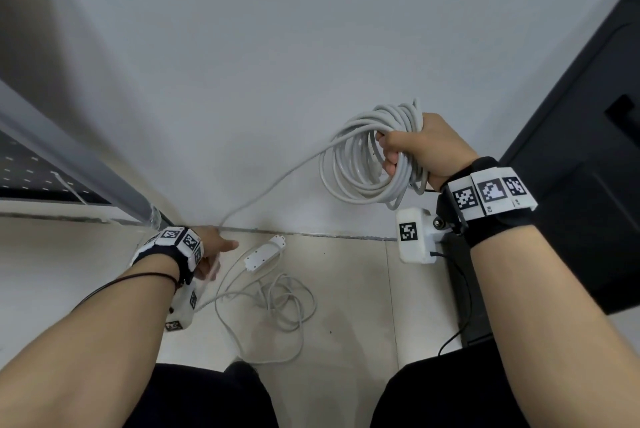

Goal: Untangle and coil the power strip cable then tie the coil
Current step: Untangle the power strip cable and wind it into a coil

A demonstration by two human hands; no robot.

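The coil (370, 164) is held up in front of the wall (277, 29) by the right hand (420, 150), whose fingers (389, 145) are curled through the loops with the thumb over the top. The finished turns are thus kept bunched together and clear of the floor (346, 289), so that they cannot spring apart or mix with the slack below.

From the coil one strand of cable (273, 181) is led down and to the left to the left hand (211, 254). That hand is held low, just above the floor, and the strand passes through it; one finger is stretched out, but whether the others pinch the cable or merely guide it cannot be told, since the wristband hides them. The strand is probably drawn out this way so that kinks are run out of it before the next turn is laid on.

The rest of the cable lies on the floor in a loose tangle (273, 306) of overlapping loops, just beside the power strip (265, 252), which rests near the foot of the wall. The strip is left lying, presumably so that its weight anchors the far end.

By this showing the coiling is judged well along but unfinished, and the tying is not yet begun.
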